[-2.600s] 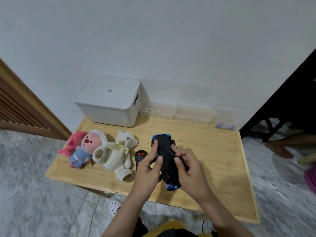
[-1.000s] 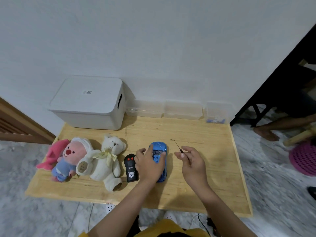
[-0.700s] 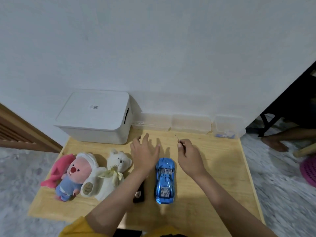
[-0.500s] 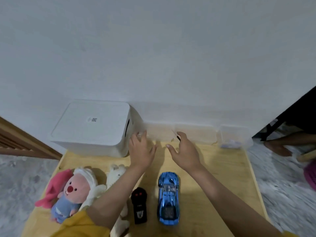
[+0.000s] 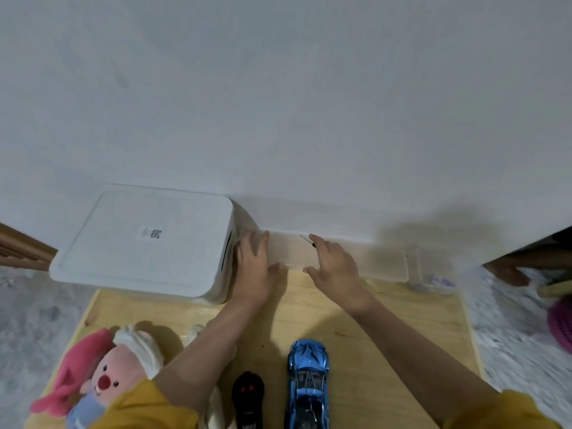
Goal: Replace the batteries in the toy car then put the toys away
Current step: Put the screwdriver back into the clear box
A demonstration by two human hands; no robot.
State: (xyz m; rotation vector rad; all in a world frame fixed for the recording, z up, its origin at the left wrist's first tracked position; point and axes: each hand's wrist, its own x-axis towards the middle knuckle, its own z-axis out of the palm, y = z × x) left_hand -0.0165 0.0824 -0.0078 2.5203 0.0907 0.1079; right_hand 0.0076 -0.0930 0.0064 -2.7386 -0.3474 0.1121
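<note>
The blue toy car (image 5: pixel 308 383) stands upright on its wheels on the wooden table (image 5: pixel 387 329), near the front edge. A black remote control (image 5: pixel 248 397) lies just left of it. My left hand (image 5: pixel 253 267) rests with spread fingers on the left end of a clear lidded box (image 5: pixel 292 253) at the wall. My right hand (image 5: pixel 335 267) lies on the same box's right part and pinches a thin screwdriver (image 5: pixel 306 239) whose tip points up and left.
A large white lidded bin (image 5: pixel 145 239) stands at the back left. More clear boxes (image 5: pixel 383 263) line the wall to the right. A pink plush (image 5: pixel 102 376) lies front left; a white bear is mostly hidden under my left arm. Another person's foot (image 5: pixel 507 272) is on the floor at right.
The car was turned right side up and set down on the table. Both hands left it and reached forward to the clear box at the wall, the right one still holding the screwdriver.
</note>
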